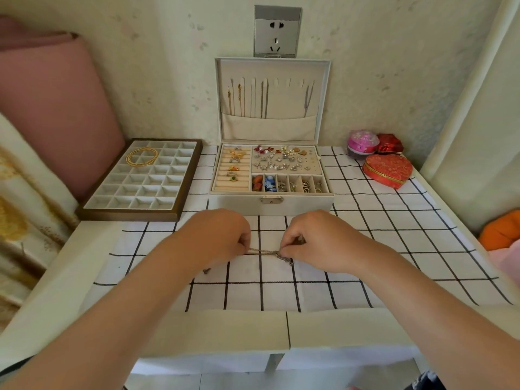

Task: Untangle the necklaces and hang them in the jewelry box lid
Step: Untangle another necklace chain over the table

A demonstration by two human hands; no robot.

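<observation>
A thin silver necklace (263,252) is stretched just above the checked cloth between my two hands. My left hand (222,235) pinches its left end and my right hand (315,239) pinches the right part, where a small tangle with a clasp (286,259) hangs below the fingers. A loose end (206,271) lies on the cloth under my left wrist. Behind stands the open white jewelry box (298,205). Its upright lid (320,88) holds several gold and silver chains on its hooks, their ends tucked in the lid pocket (270,126).
A brown compartment tray (92,211) with a gold necklace (141,156) lies at the left. A red heart-shaped box (387,170), a pink ball and a small red box stand at the right. Pink cushion at far left, orange object at the right edge.
</observation>
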